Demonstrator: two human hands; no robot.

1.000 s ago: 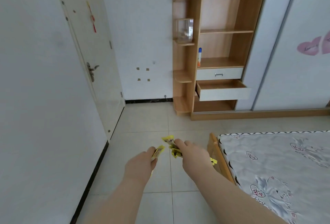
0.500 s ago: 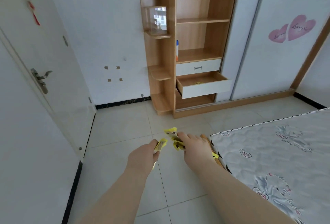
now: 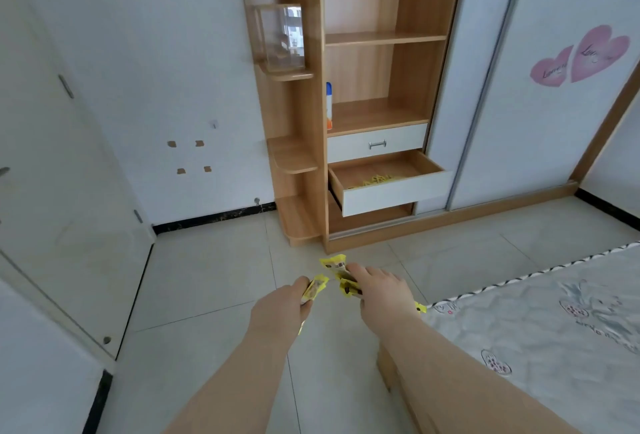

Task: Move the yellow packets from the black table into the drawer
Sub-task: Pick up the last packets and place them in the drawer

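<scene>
My left hand [image 3: 280,309] is closed around yellow packets [image 3: 315,287], which stick out past my fingers. My right hand [image 3: 382,290] grips several more yellow packets [image 3: 337,269]; another yellow corner [image 3: 419,308] shows beyond my wrist. Both hands are held out over the tiled floor. Ahead, the lower drawer [image 3: 394,193] of the wooden shelf unit stands pulled open, with yellow packets [image 3: 379,179] lying inside it. The black table is out of view.
A shut white drawer [image 3: 377,144] sits above the open one. A bed with a patterned mattress [image 3: 540,322] fills the right foreground. A white door [image 3: 52,191] is on the left, a wardrobe with pink heart stickers [image 3: 581,59] on the right. A clear box [image 3: 280,37] stands on a side shelf.
The view has turned left and drawn nearer to the shelf unit, so the open drawer looks larger and its contents show. Both hands keep their hold on the packets.
</scene>
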